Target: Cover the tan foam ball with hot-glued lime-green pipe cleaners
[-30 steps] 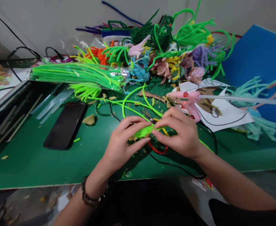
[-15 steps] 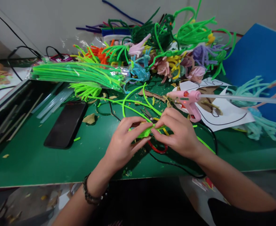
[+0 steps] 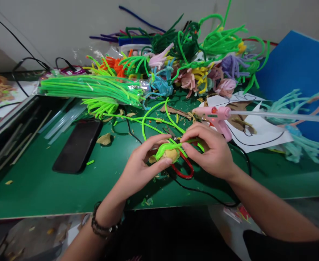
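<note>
Between thumb and fingers, my left hand grips a small tan piece with bright green pipe cleaner wrapped along its upper edge. My right hand pinches a strand of the green pipe cleaner at the piece's right side. Beneath both hands lie scissors with red handles, partly covered by them. More long green pipe cleaners curve across the table behind my fingers. Just past my right hand, a pink hot glue gun rests on its side with a clear glue stick in its back.
A black phone and clear glue sticks lie left on the green table. Bagged green pipe cleaners and several coloured bundles line the back. White paper and a blue board are right. A black cord runs in front.
My left hand has tilted the piece, so its tan face now shows beneath the green edge. The right hand has moved slightly right and down, still pinching the strand.
</note>
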Available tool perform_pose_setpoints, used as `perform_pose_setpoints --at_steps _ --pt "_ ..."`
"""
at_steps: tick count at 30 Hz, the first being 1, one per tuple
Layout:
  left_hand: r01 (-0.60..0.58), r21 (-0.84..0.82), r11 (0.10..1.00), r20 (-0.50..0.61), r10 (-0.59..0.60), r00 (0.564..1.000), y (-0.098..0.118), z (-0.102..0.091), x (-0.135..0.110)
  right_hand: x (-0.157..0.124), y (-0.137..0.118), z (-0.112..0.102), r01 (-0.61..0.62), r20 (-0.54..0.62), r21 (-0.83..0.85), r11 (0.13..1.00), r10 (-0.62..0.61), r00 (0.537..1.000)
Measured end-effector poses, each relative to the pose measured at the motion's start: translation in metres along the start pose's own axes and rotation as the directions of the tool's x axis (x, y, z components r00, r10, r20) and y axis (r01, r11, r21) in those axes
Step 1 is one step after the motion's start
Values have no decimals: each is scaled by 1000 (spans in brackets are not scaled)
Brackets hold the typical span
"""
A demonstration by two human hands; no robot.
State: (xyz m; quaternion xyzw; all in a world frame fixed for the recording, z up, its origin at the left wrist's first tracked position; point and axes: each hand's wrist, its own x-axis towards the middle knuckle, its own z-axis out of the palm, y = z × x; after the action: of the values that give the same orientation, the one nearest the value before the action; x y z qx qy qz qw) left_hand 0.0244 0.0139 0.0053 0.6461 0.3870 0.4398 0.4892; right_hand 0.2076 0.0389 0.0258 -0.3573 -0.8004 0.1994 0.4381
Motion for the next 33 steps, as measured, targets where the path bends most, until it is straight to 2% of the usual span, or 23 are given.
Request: perform_pose_setpoints --at_steps 2,4,9,14,18,22,33 --pt "34 -108 994 45 -29 999 0 0 -1 0 1 0 10 13 11 1000 -10 1000" --pt "25 -137 990 80 -14 997 1 0 -1 1 2 0 28 38 27 999 -29 999" --pt "-47 -38 998 83 50 995 5 0 -3 2 2 -1 56 68 71 996 -61 996" --pt "-52 15 999 53 51 997 6 0 -3 3 2 -2 74 76 87 994 -81 994" --pt "-30 18 999 76 28 997 8 0 -2 4 2 -4 104 89 80 991 -111 990" --pt "16 -46 999 100 -12 995 10 1 -2 6 3 -4 134 113 74 988 -142 983" --pt "100 -104 990 162 -82 983 13 1 -4 12 -1 1 127 231 69 990 -140 963"
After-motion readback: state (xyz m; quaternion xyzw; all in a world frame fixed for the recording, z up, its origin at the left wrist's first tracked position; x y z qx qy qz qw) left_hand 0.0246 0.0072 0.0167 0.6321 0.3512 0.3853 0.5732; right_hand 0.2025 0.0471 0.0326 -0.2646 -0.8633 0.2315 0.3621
